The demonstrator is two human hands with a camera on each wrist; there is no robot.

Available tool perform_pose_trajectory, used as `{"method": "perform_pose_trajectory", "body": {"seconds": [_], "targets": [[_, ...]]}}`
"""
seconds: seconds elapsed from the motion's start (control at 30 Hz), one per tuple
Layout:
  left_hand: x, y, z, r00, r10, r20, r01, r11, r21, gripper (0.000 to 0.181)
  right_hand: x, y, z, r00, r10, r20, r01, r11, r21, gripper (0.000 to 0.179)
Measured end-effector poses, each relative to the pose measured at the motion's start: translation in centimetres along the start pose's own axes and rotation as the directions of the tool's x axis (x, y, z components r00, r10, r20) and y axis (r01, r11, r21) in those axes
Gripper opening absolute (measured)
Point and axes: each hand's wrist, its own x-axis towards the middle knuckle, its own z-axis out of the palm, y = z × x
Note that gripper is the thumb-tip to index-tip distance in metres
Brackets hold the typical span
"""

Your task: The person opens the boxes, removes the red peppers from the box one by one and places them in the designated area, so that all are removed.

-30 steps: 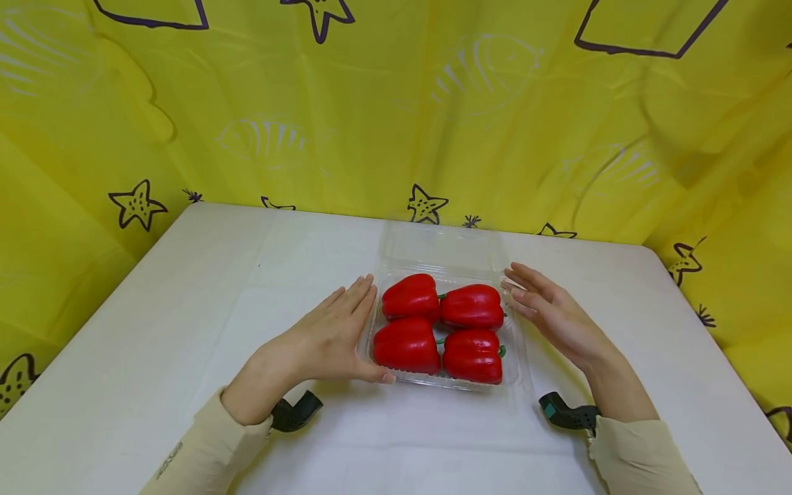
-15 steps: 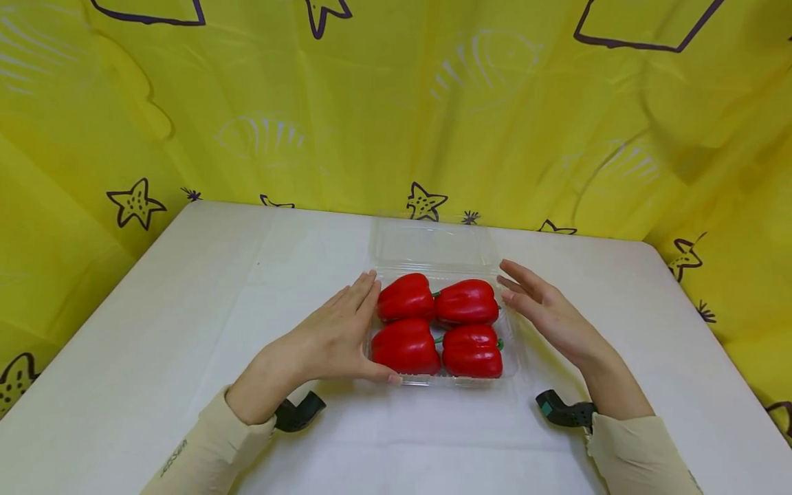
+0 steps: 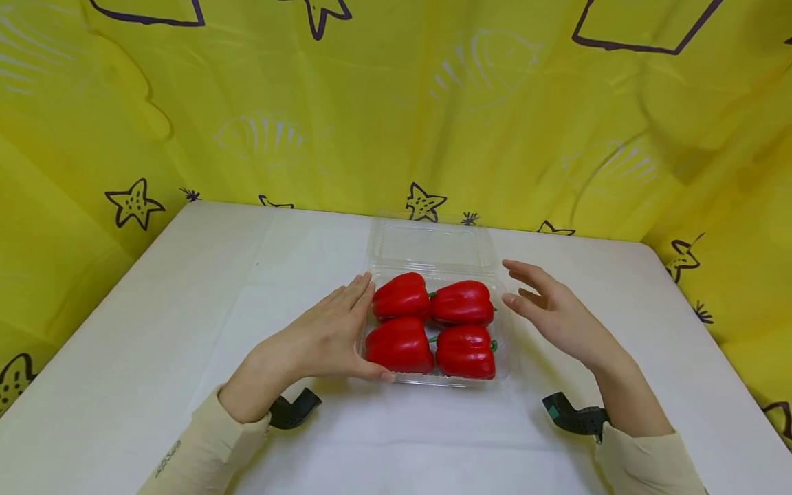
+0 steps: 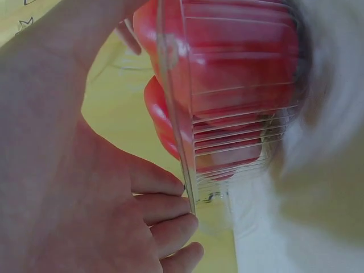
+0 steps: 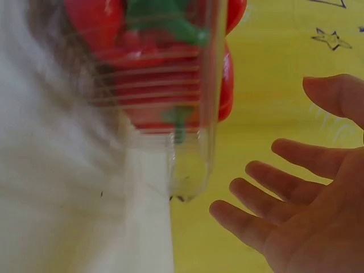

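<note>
A clear plastic clamshell container [image 3: 448,382] sits on the white table, its lid [image 3: 433,245] folded back behind it. Red bell peppers with green stems fill it in two rows: a back-left pepper [image 3: 400,296], a back-right pepper [image 3: 463,302], a front-left pepper [image 3: 399,346] and a front-right pepper [image 3: 465,352]. My left hand [image 3: 318,337] touches the container's left rim with straight fingers, its thumb by the front-left corner. Off the right side, my right hand [image 3: 563,317] hovers with spread fingers, apart from the rim in the right wrist view and holding nothing.
The white tabletop [image 3: 204,309] stretches out on both sides of the container. A yellow curtain [image 3: 359,110] with sea-animal drawings hangs behind and beside the table. Black wrist-worn devices [image 3: 575,416] stick out below both hands.
The container with its peppers has shifted slightly to the left. My right hand has drawn back to the right, away from the rim, while my left hand stays at the left side.
</note>
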Motion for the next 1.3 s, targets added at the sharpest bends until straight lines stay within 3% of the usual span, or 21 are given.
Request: {"method": "perform_pose_trajectory", "body": {"seconds": [0.37, 0.63, 0.87, 1.3], "targets": [[-0.1, 0.1, 0.1, 1.0, -0.008, -0.006, 0.008, 1.0, -0.006, 0.13, -0.9, -1.9, 0.8, 0.993, -0.115, 0.0, 0.115, 0.99, -0.08, 0.054], [0.0, 0.2, 0.2, 1.0, -0.019, -0.016, 0.019, 1.0, 0.009, 0.131, -1.5, -3.3, 1.9, 0.964, -0.256, 0.066, 0.264, 0.949, -0.174, 0.048], [0.0, 0.4, 0.5, 0.999, -0.028, -0.035, 0.029, 0.999, 0.019, 0.133, -1.7, -3.7, 3.0, 0.956, -0.257, 0.143, 0.283, 0.934, -0.216, 0.047], [0.1, 0.6, 0.7, 0.999, -0.034, -0.033, 0.035, 0.999, 0.018, 0.135, -2.0, -4.2, 4.3, 0.954, -0.219, 0.206, 0.278, 0.904, -0.325, 0.047]]}}
